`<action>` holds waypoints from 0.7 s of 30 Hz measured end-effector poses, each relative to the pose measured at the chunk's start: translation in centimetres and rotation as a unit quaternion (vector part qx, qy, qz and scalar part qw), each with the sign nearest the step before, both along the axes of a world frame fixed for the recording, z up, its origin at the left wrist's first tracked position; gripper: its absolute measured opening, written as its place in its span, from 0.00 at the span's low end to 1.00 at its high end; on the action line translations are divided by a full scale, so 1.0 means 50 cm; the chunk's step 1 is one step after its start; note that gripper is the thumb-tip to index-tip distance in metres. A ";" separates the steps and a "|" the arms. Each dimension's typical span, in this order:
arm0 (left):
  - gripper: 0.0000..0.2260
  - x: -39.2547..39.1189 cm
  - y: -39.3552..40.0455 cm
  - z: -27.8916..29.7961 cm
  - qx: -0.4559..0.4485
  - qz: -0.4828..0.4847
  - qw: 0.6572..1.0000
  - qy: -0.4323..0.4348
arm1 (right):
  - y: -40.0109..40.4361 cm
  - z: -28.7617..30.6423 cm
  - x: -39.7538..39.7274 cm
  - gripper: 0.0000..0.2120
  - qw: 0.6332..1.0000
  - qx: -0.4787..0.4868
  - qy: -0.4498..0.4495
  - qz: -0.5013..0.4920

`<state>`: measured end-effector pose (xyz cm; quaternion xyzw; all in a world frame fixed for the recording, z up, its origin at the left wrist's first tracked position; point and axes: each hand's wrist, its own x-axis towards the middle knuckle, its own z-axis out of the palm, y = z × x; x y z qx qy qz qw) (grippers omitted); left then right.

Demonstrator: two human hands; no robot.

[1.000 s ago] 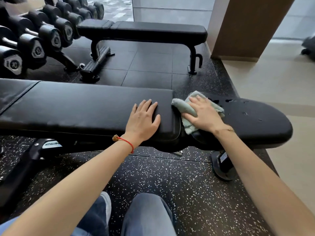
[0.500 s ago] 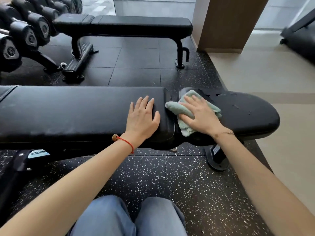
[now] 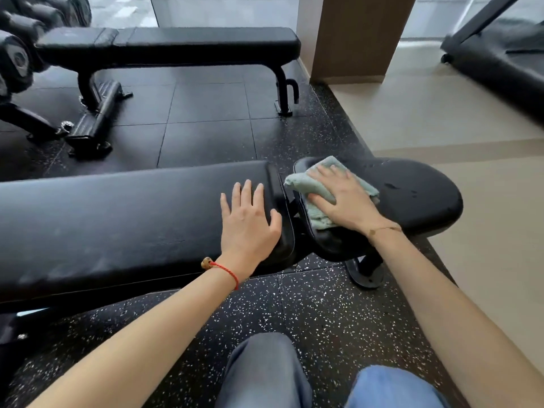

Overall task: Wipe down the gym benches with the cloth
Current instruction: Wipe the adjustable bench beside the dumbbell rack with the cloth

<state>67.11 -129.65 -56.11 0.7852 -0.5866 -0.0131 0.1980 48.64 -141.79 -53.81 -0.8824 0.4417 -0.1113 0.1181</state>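
Speckled black rubber flooring [image 3: 309, 313] runs under a dark adjustable gym bench whose long back pad [image 3: 117, 219] and shorter seat pad [image 3: 412, 195] meet at a narrow gap. Beyond it stands a second, flat bench [image 3: 176, 47], with dumbbells [image 3: 17, 57] racked off to the far side and a treadmill [image 3: 497, 60] on the pale floor.

The right hand [image 3: 344, 198] lies flat on a pale green cloth [image 3: 316, 214], fingers straight and spread, pressing it onto the seat pad at the end nearest the gap; nothing is pinched, the palm simply pins the fabric down. One folded corner of the cloth sticks out past the fingertips towards the gap. Just across that gap from the cloth, the left hand [image 3: 250, 219] rests open on the end of the back pad, fingers spread, holding nothing and apparently bracing the body.

The step in hand looks like wiping the seat pad. Away from the palm, towards the rounded far end, the vinyl shows scattered droplets or marks that seem not yet covered. To do this well, keep the whole palm weighted on the cloth so it does not bunch, sweep in overlapping passes outward from the gap to that rounded end, and follow the curved edges down. The loose corner could catch in the gap, so tucking it under the fingers would help.
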 end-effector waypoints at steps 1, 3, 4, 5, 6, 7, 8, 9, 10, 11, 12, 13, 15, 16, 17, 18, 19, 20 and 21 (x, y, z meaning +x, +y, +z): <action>0.28 0.000 0.000 0.000 0.000 0.000 1.000 -0.002 | 0.030 -0.001 -0.024 0.27 0.999 -0.002 -0.015 0.030; 0.28 0.000 -0.001 -0.002 -0.003 0.002 1.000 -0.004 | 0.074 -0.011 -0.083 0.27 0.998 -0.007 -0.031 0.062; 0.27 -0.001 -0.001 -0.003 -0.005 0.003 1.000 -0.005 | 0.078 -0.015 -0.111 0.27 0.998 -0.007 -0.034 0.061; 0.28 -0.003 0.000 -0.003 -0.004 0.003 1.000 -0.006 | 0.067 -0.015 -0.135 0.28 0.998 -0.003 -0.035 0.048; 0.28 -0.006 0.000 -0.004 -0.004 0.005 1.000 -0.009 | 0.041 -0.015 -0.148 0.28 0.999 -0.003 -0.032 0.030; 0.28 -0.006 -0.002 -0.005 -0.006 0.009 1.000 -0.012 | 0.005 -0.011 -0.144 0.28 1.000 -0.005 -0.025 0.014; 0.27 -0.007 -0.002 -0.006 -0.008 0.013 1.000 -0.015 | -0.035 -0.006 -0.127 0.29 1.000 -0.006 -0.011 0.004; 0.27 -0.008 -0.002 -0.005 -0.010 0.017 1.000 -0.016 | -0.070 0.001 -0.099 0.29 1.000 -0.010 0.010 0.000; 0.27 -0.007 -0.003 -0.005 -0.014 0.020 1.000 -0.016 | -0.097 0.005 -0.066 0.29 0.999 -0.018 0.031 0.001; 0.26 -0.007 -0.004 -0.005 -0.019 0.023 0.999 -0.012 | -0.112 0.006 -0.034 0.29 0.999 -0.024 0.044 0.007; 0.26 -0.008 -0.003 -0.004 -0.023 0.026 0.999 -0.006 | -0.113 0.006 -0.012 0.29 0.998 -0.027 0.049 0.019; 0.25 -0.009 -0.002 -0.003 -0.027 0.029 0.999 0.000 | -0.103 0.005 -0.005 0.29 0.998 -0.026 0.044 0.040; 0.25 -0.010 -0.001 0.000 -0.028 0.036 0.999 0.003 | -0.060 -0.003 -0.041 0.29 0.993 -0.020 0.012 0.116; 0.25 -0.010 -0.001 0.002 -0.026 0.038 0.999 0.002 | -0.033 -0.007 -0.079 0.29 0.987 -0.016 -0.010 0.159; 0.24 -0.011 0.000 0.003 -0.023 0.039 0.999 0.000 | -0.011 -0.011 -0.122 0.29 0.981 -0.011 -0.023 0.192; 0.24 -0.013 0.001 0.005 -0.020 0.043 0.999 -0.002 | 0.000 -0.014 -0.166 0.30 0.977 -0.003 -0.031 0.211; 0.24 -0.015 0.001 0.007 -0.018 0.047 0.999 -0.002 | -0.002 -0.015 -0.201 0.31 0.976 0.006 -0.034 0.215; 0.24 -0.018 0.003 0.010 -0.016 0.052 0.998 -0.001 | -0.011 -0.012 -0.225 0.33 0.977 0.013 -0.032 0.209; 0.24 -0.021 0.004 0.012 -0.016 0.058 0.998 0.001 | -0.023 -0.006 -0.236 0.35 0.979 0.017 -0.024 0.200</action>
